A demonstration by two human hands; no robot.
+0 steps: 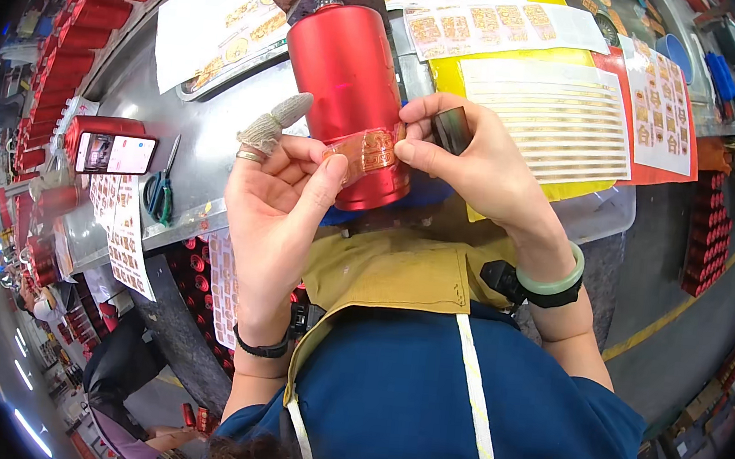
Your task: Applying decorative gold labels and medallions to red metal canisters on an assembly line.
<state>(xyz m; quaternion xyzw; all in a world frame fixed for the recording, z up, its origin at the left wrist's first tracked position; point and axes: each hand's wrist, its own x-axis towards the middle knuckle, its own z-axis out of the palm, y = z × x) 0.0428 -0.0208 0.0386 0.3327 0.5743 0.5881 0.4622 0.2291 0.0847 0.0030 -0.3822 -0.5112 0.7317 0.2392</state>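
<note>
A shiny red metal canister (342, 77) lies in front of me, its far end against a dark metal fixture (341, 1). Across its near part stretches a clear sticker (364, 154) with a gold and red pattern. My left hand (278, 194) pinches the sticker's left end between thumb and finger; grey cloth covers one of its fingertips. At the other end, my right hand (489, 166) presses thumb and index finger on the sticker's edge. A small dark flat piece (452, 130) is tucked between the fingers of that hand.
Printed sticker sheets (502, 30) and a striped white sheet (547, 114) cover the right side of the metal table. On the left are scissors (160, 192) and a phone (115, 154) propped by a red canister. Rows of red canisters (101, 9) stand farther left. Another person (125, 401) is at lower left.
</note>
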